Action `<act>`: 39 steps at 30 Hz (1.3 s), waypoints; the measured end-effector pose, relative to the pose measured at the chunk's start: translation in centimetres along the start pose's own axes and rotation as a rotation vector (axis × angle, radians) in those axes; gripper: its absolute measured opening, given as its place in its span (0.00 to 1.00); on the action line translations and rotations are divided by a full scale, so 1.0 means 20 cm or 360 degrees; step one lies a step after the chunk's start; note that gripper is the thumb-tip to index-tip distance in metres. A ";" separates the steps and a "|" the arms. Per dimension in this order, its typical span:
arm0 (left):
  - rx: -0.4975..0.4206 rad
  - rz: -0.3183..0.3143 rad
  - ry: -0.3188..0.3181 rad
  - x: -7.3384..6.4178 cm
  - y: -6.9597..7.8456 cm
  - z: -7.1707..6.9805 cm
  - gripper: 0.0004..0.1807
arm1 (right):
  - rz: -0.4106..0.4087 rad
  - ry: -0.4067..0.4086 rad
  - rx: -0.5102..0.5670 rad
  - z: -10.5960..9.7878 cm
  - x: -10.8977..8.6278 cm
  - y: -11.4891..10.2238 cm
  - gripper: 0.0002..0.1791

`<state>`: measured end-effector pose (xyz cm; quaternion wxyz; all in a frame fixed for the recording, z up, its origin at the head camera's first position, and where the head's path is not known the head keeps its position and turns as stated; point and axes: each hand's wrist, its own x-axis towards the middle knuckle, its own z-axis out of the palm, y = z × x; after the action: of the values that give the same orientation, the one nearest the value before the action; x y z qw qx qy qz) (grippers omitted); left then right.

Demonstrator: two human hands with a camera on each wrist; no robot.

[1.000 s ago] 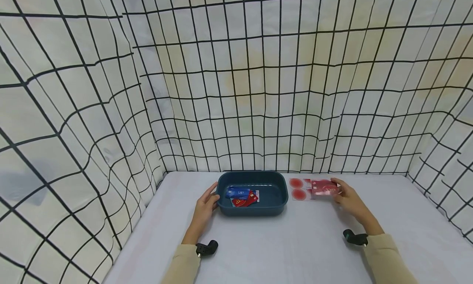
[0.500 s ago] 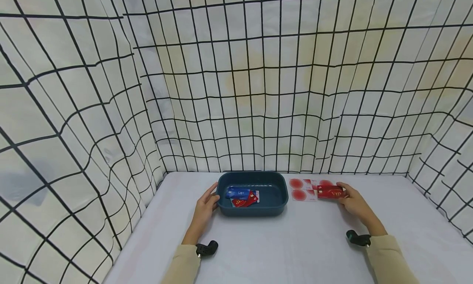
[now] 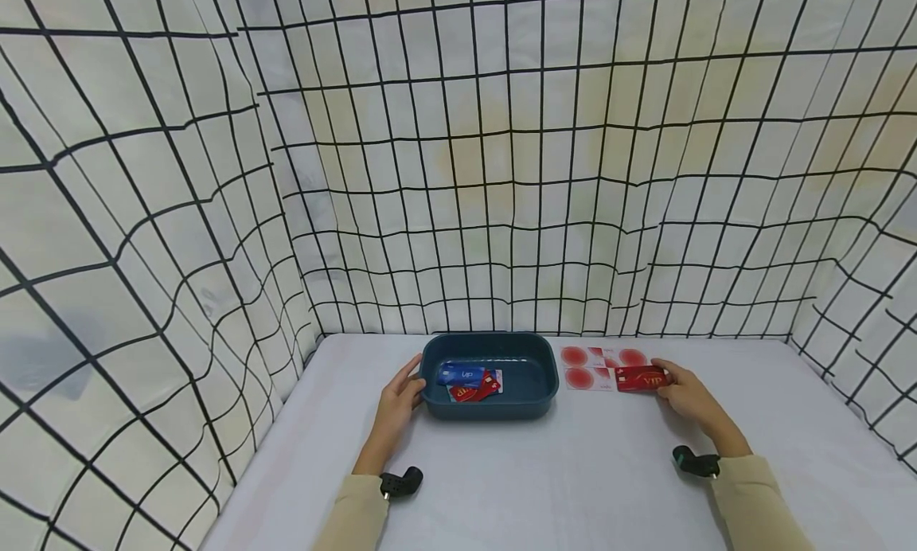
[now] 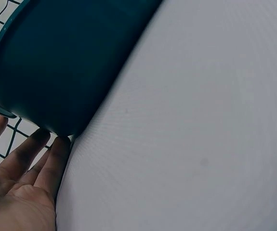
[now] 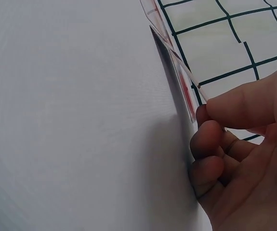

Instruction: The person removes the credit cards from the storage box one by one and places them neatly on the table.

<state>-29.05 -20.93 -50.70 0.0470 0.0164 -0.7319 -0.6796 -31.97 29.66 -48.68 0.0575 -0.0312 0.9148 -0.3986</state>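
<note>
My right hand [image 3: 688, 393] pinches a red VIP card [image 3: 640, 378] by its right end, between thumb and fingers. The card overlaps the lower right of a white printed sheet [image 3: 602, 380] with red circles. From the right wrist view, the card [image 5: 184, 67] shows edge-on and slants over the tabletop, with fingers [image 5: 208, 139] curled beside it. On the other side, my left hand [image 3: 394, 404] touches the left end of a dark teal bin [image 3: 530, 408]. Its fingers [image 4: 56, 163] lie nearly straight against the bin's wall [image 4: 66, 96].
Inside the bin, a blue VIP card [image 3: 461, 374] lies on a red card [image 3: 476, 389] at the left. The table [image 3: 530, 487] has a white cover. White walls with a black grid net [image 3: 501, 177] close off the back and both sides.
The red card has moved slightly right and toward me, from over the sheet's middle to its lower right, along with my right hand. My left hand stays at the bin.
</note>
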 end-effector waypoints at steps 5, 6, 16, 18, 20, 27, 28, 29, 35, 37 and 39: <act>0.0016 0.0005 -0.0004 0.00 0.00 0.00 0.28 | 0.0002 -0.0039 0.0019 0.00 0.00 0.01 0.35; 0.0011 0.0004 -0.0003 0.00 0.00 0.00 0.28 | 0.0001 -0.0039 0.0014 0.00 0.01 0.01 0.35; -0.0016 -0.0009 0.0009 0.01 0.00 0.00 0.27 | -0.0011 0.0032 0.0006 0.00 0.01 0.01 0.36; -0.0018 -0.0010 0.0006 0.01 0.00 0.00 0.27 | -0.0001 0.0038 0.0022 -0.01 0.01 0.01 0.36; -0.0013 -0.0006 0.0001 0.00 0.00 0.00 0.27 | 0.0016 0.0039 0.0037 -0.01 0.01 0.01 0.35; -0.0019 -0.0003 -0.0001 -0.01 0.01 0.00 0.27 | 0.0049 0.0029 0.0071 -0.01 0.01 0.02 0.34; -0.0017 -0.0005 0.0000 -0.01 0.01 0.00 0.27 | 0.0043 0.0029 0.0065 -0.01 0.01 0.02 0.33; -0.0019 -0.0006 0.0001 -0.01 0.01 0.00 0.27 | 0.0037 0.0028 0.0061 -0.01 0.01 0.02 0.33; 0.0002 -0.0008 0.0010 0.00 0.00 0.00 0.27 | 0.0015 0.0027 0.0008 -0.01 0.01 0.02 0.32; 0.0012 -0.0006 0.0015 0.01 0.00 0.00 0.27 | 0.0015 0.0027 -0.0015 0.00 0.01 0.02 0.32; 0.0021 -0.0003 0.0021 0.01 -0.01 0.00 0.27 | 0.0013 0.0029 -0.0039 0.00 0.02 0.02 0.32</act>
<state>-29.24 -20.92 -50.82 0.0510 0.0217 -0.7360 -0.6747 -32.29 29.97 -48.96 0.0505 -0.0245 0.9202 -0.3874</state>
